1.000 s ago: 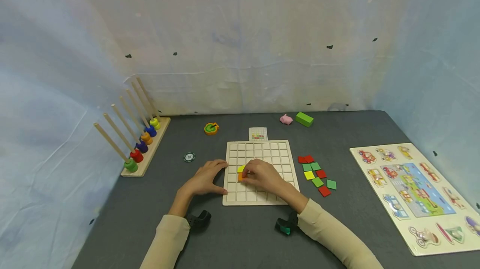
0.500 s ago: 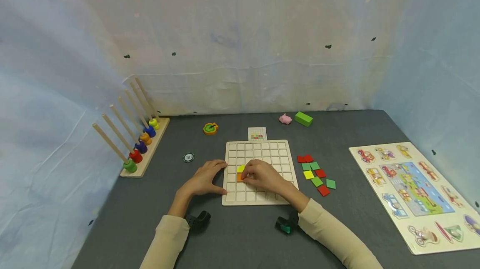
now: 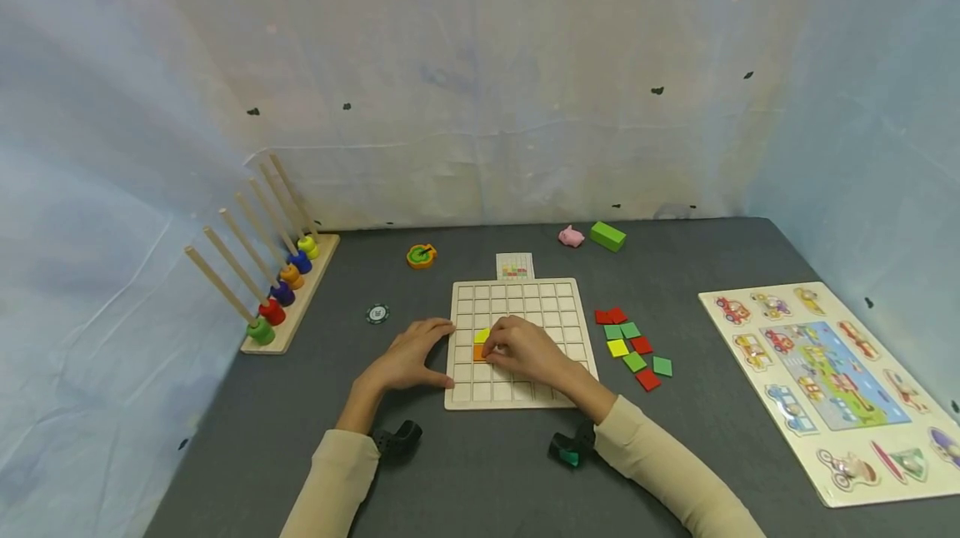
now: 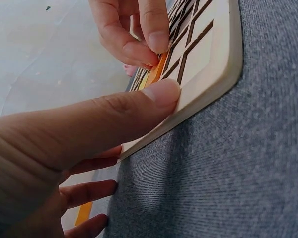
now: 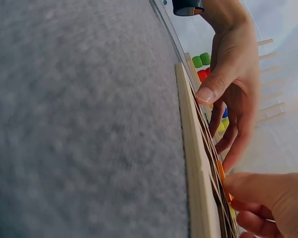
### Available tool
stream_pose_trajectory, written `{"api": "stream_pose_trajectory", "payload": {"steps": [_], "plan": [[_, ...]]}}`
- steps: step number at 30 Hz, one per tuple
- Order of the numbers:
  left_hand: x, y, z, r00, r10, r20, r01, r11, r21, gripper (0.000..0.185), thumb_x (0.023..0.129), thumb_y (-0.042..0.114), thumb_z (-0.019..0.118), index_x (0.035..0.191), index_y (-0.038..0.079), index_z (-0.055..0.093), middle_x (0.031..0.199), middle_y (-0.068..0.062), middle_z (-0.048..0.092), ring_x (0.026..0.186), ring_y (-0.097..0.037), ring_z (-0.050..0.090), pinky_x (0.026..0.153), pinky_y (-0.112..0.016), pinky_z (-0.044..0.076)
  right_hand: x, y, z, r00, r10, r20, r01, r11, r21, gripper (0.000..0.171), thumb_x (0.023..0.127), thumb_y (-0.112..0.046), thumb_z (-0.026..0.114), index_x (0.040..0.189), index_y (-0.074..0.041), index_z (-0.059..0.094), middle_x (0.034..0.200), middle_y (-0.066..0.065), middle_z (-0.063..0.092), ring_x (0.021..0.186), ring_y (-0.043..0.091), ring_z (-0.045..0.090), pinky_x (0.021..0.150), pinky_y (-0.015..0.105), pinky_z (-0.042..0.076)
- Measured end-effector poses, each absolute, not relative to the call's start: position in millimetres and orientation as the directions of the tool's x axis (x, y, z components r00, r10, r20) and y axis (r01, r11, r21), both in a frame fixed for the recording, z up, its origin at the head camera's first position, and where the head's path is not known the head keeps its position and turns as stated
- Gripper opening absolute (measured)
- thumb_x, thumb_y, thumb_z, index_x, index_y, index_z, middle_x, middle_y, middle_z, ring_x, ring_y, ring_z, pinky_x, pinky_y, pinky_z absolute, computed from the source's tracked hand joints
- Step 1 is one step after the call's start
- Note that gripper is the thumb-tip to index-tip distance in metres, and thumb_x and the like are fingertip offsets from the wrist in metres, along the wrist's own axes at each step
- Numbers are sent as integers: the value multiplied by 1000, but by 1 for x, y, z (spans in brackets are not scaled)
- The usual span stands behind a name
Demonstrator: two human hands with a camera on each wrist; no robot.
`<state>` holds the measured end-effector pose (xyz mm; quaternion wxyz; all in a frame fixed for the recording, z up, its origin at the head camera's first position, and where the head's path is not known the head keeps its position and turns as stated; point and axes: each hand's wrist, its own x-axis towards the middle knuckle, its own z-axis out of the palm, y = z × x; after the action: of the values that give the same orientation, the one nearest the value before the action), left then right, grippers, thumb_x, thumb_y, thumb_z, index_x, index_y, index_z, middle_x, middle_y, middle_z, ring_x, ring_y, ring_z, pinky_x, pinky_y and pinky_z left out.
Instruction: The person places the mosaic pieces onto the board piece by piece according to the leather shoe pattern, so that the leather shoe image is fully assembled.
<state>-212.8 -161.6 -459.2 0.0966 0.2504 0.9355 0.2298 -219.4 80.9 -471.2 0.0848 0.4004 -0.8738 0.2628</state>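
On the wooden grid board [image 3: 550, 305], the right hand [image 3: 522, 349] has an orange tile [image 3: 478, 352] pinched in its grip, beside a yellow tile [image 3: 482, 336]; the left hand [image 3: 409, 356], splayed, touches the board's left edge.

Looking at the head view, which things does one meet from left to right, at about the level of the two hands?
Peg rack with rings → left hand → orange tile → right hand → loose coloured tiles → picture puzzle.
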Motion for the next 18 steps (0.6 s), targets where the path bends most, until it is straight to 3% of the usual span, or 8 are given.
{"api": "stream_pose_trajectory", "payload": {"steps": [5,14,18], "plan": [[-212,-161,-458,-857,510,-71,418,770,481,88,68,44,81,139,9,43,142,-8,39,131,-32,32,101,-57,28,-221,92,-464,-655,-663,363,-750,509,-422,7,82,-15,73,88,-12,72,90,0,63,83,13,57,72,27,48],[-212,-161,-458,-853,516,-71,422,765,487,89,68,43,81,139,9,42,143,-9,38,132,-33,31,101,-58,27,-222,160,-455,-702,-594,392,-709,534,-460,15,81,-12,72,96,-9,69,93,2,63,78,18,59,66,28,48],[-211,-161,-457,-852,519,-60,427,759,492,88,68,42,82,139,8,42,142,-9,39,131,-33,32,101,-57,27,-218,191,-453,-764,-531,368,-646,612,-457,16,80,-14,74,94,-9,68,87,1,62,73,16,57,63,28,46]]}}
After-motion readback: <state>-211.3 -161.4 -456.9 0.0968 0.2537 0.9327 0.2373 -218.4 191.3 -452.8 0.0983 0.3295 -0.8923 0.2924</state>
